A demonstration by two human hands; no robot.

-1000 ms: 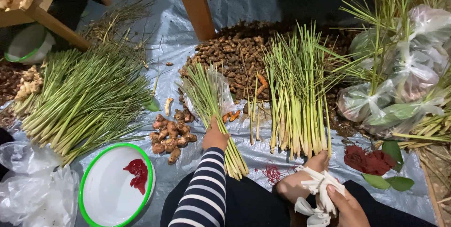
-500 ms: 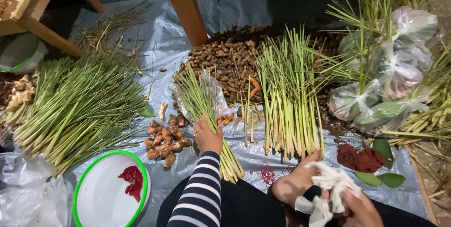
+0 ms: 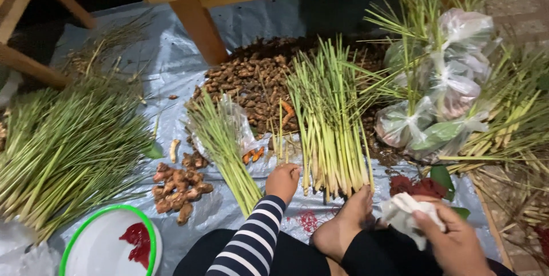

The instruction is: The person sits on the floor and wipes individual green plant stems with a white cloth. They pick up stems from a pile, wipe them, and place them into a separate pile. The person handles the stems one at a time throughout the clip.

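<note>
1. The left hand (image 3: 282,180) is curling into a loose fist on the grey sheet (image 3: 171,64), between two green bunches. I cannot tell if it is holding anything.
2. The small stalk bunch (image 3: 224,144) is lying just left of that hand.
3. The big stalk bunch (image 3: 330,122) is lying just right of it, with its cut ends near the bare foot (image 3: 343,227).
4. The right hand (image 3: 454,243) is gripping a white cloth (image 3: 407,218) at the near right.
5. Brown roots (image 3: 178,187) are sitting left of the small bunch.
6. A white plate (image 3: 97,247) with a green rim is sitting near left, with something red on it.
7. Tied bags (image 3: 452,90) are sitting far right.
</note>
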